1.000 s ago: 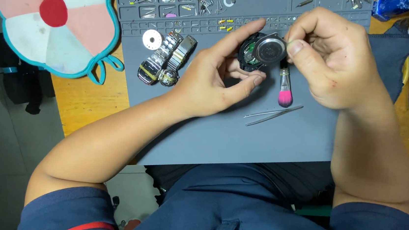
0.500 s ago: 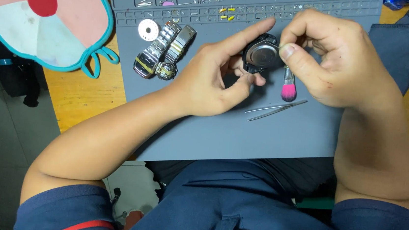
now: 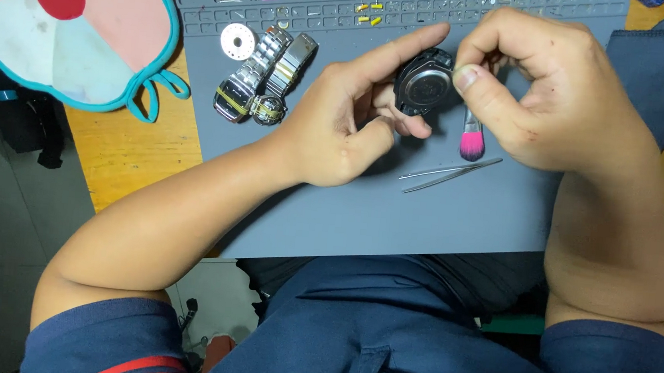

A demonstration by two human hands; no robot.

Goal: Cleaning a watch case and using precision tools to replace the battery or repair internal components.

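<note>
Your left hand (image 3: 345,124) and right hand (image 3: 549,89) both grip the round black watch case (image 3: 423,82) above the grey mat (image 3: 426,211); tweezers (image 3: 449,173) lie just below.

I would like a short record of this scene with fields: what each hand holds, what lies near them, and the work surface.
left hand: left hand grips the round black watch case from the side
right hand: right hand pinches the case's upper right edge with thumb and fingers
under hands: pink brush and tweezers lying on the mat
left of hands: metal watch with bracelet; small white disc
surface: grey work mat on wooden table
</note>
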